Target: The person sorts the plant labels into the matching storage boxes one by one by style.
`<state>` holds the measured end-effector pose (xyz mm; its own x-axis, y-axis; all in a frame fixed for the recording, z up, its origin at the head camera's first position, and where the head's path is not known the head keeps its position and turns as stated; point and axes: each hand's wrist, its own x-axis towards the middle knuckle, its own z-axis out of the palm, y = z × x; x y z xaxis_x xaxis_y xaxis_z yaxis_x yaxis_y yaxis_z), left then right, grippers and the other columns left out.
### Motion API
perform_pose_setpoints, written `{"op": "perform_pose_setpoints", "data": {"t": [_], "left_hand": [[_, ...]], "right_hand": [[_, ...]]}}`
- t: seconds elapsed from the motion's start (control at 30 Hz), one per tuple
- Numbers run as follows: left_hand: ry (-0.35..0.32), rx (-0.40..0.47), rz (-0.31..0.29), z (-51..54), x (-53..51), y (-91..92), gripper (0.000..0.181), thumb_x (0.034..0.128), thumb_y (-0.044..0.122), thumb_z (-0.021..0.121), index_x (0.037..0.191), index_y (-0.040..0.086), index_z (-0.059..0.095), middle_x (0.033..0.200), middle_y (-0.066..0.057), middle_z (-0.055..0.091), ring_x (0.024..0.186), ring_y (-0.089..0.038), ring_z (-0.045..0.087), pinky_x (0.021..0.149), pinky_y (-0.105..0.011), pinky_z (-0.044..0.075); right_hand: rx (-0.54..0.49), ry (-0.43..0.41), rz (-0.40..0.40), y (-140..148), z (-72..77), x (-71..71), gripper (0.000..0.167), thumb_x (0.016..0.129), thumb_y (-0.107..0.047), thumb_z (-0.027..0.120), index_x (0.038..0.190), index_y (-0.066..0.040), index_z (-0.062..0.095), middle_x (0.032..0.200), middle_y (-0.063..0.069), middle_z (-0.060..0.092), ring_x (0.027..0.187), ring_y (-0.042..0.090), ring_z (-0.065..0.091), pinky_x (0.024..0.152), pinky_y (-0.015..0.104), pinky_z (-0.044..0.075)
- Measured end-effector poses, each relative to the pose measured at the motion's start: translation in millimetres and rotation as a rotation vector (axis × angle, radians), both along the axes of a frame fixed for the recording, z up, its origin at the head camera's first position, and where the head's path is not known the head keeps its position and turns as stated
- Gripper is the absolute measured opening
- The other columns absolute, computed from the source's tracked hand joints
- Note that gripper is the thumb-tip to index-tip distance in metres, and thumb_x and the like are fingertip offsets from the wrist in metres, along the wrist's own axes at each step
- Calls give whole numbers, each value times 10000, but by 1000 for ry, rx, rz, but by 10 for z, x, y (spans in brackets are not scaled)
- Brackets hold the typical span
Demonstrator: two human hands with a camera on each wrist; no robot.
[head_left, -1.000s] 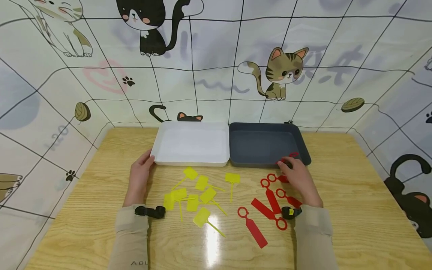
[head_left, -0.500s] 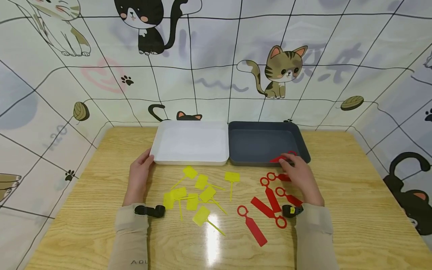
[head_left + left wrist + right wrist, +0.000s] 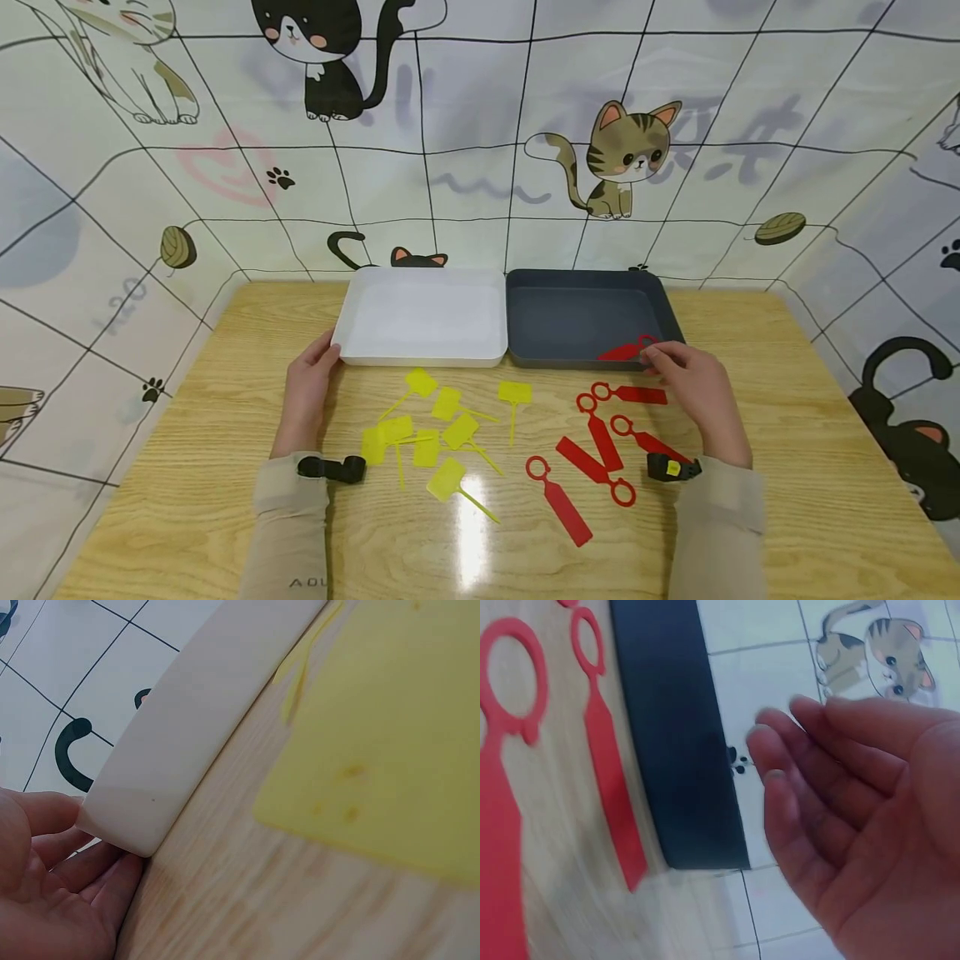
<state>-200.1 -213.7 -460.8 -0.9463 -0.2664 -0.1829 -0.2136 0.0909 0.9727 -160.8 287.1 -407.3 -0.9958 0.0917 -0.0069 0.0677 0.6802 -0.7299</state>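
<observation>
My left hand (image 3: 308,396) holds the front left corner of a white tray (image 3: 423,362), its thumb and fingers about the corner in the left wrist view. My right hand (image 3: 701,392) is over the front right corner of a dark grey tray (image 3: 555,364). Its fingers are loosely bent and hold nothing in the right wrist view. A red ring-ended tag (image 3: 621,352) lies inside the dark tray by its front wall, near my right fingertips. Several more red ring-ended tags (image 3: 568,512) lie on the table in front of that tray.
Several yellow flag-shaped tags with thin stems (image 3: 447,479) lie in front of the white tray, some overlapping. The trays stand side by side at the back of the wooden table (image 3: 810,500). Behind them hangs a cat-patterned cloth (image 3: 480,183).
My right hand has let go of the red tag, which now lies in the dark tray. The hand has drawn back to the right. My left hand stays at the white tray's corner.
</observation>
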Motion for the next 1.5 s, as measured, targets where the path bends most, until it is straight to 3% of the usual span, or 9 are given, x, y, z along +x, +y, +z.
{"op": "perform_pose_setpoints", "data": {"t": [0.13, 0.3, 0.37, 0.47, 0.63, 0.87, 1.17, 1.5], "left_hand": [[1, 5, 0, -8, -1, -11, 462, 905, 369, 491, 1339, 224, 426, 1379, 37, 378, 1249, -78, 329, 1025, -284, 264], [6, 12, 2, -7, -5, -23, 468, 903, 362, 498, 1340, 210, 426, 1377, 29, 382, 1245, -87, 340, 1019, -284, 274], [11, 13, 2, -6, -6, -24, 464, 907, 351, 496, 1340, 200, 427, 1377, 19, 382, 1245, -95, 341, 1019, -288, 275], [16, 17, 1, 0, -5, -16, 461, 911, 338, 493, 1341, 184, 426, 1381, 3, 378, 1248, -109, 339, 1021, -298, 274], [10, 29, -1, 2, -3, -10, 463, 910, 339, 495, 1342, 187, 424, 1382, 9, 376, 1246, -104, 341, 1020, -294, 276], [16, 24, 0, -5, -5, -11, 462, 908, 340, 499, 1338, 185, 431, 1378, 7, 383, 1245, -109, 345, 1015, -297, 284], [18, 18, 2, 14, 6, -4, 465, 910, 338, 496, 1340, 175, 427, 1379, -2, 382, 1251, -115, 335, 1015, -298, 285], [6, 20, 8, 6, 9, -14, 458, 902, 348, 506, 1332, 203, 439, 1376, 17, 385, 1255, -105, 325, 1018, -293, 278]], "right_hand": [[13, -56, 45, 100, -26, 13, 479, 868, -503, 473, 1040, -83, 625, 922, 73, 634, 826, 226, 600, 674, 440, 480], [58, -179, 150, 112, 34, 77, 440, 869, -387, 551, 1164, -62, 565, 1047, 134, 583, 921, 288, 532, 737, 446, 447], [54, -226, 213, 130, 29, 77, 446, 873, -315, 567, 1207, -22, 524, 1064, 161, 567, 932, 293, 520, 751, 403, 450], [74, -285, 245, 147, 10, 78, 467, 858, -271, 595, 1226, 0, 501, 1017, 139, 564, 877, 259, 523, 708, 344, 451], [127, -319, 221, 169, -41, 83, 477, 826, -236, 632, 1221, -3, 501, 891, 97, 515, 772, 221, 461, 601, 295, 402], [114, -339, 206, 173, -159, 63, 422, 801, -204, 662, 1151, -5, 537, 804, 89, 478, 725, 220, 434, 571, 296, 371], [155, -326, 194, 152, -214, 30, 352, 789, -224, 679, 1040, -10, 556, 815, 90, 482, 736, 230, 433, 579, 302, 367], [181, -359, 139, 121, -237, 5, 351, 780, -233, 689, 1029, -24, 558, 847, 94, 500, 760, 230, 446, 597, 300, 385]]}}
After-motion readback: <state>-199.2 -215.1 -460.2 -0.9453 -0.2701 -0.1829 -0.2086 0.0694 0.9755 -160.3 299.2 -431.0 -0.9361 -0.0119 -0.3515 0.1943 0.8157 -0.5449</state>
